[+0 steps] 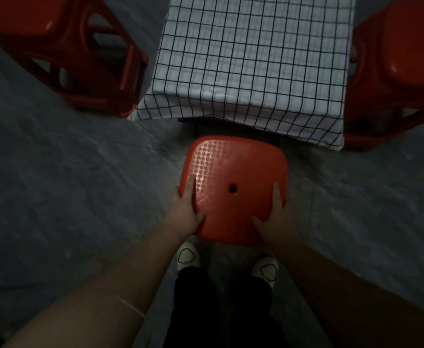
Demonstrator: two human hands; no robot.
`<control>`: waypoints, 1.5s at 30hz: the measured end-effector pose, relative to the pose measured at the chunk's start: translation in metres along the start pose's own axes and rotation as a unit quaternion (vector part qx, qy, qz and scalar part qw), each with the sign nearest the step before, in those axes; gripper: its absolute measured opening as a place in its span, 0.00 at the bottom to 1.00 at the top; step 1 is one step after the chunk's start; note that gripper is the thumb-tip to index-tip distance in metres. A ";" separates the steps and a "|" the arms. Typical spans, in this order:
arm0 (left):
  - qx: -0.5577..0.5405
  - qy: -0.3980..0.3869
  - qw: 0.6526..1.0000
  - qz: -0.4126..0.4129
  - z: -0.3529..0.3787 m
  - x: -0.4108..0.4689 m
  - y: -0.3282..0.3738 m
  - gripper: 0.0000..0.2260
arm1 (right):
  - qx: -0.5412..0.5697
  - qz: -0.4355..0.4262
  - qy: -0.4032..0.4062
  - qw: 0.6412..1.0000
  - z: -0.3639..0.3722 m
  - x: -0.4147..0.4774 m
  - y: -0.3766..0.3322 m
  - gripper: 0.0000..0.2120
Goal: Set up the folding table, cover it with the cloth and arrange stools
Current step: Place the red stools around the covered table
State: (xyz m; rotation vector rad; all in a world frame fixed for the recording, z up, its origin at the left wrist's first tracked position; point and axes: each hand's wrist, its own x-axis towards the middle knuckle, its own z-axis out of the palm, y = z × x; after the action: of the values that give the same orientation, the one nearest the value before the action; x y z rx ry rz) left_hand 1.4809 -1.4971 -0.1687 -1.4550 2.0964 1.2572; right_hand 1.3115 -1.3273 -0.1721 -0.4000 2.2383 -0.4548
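A red plastic stool (234, 172) with a patterned seat and a small centre hole is right below me, just in front of the table's near edge. My left hand (187, 209) grips the seat's left edge and my right hand (272, 212) grips its right edge. The folding table is covered by a white cloth with a dark grid (253, 59), which hangs over the near edge. A second red stool (62, 54) stands left of the table and a third red stool (396, 71) stands on its right.
The floor (67, 184) is dark grey and dimly lit, with open room to both sides. My feet in white shoes (188, 256) stand just behind the held stool.
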 end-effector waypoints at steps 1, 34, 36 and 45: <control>0.002 0.006 1.000 0.005 0.001 -0.002 -0.002 0.48 | -0.021 0.000 0.013 1.000 0.001 0.000 0.000 0.53; -0.014 -0.022 1.000 0.010 0.056 -0.139 -0.105 0.46 | -0.008 0.021 0.000 1.000 0.084 -0.148 0.078 0.50; -0.015 -0.025 1.000 0.010 0.057 -0.139 -0.106 0.46 | -0.012 0.023 0.000 1.000 0.084 -0.147 0.077 0.50; -0.019 -0.032 0.999 0.003 0.055 -0.137 -0.105 0.43 | -0.015 0.016 -0.025 0.999 0.076 -0.147 0.078 0.50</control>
State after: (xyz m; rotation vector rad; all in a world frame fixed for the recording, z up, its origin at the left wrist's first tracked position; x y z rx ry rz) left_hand 1.6204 -1.3814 -0.1609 -1.4046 2.0477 1.3363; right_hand 1.4517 -1.2110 -0.1578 -0.3853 2.2028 -0.3910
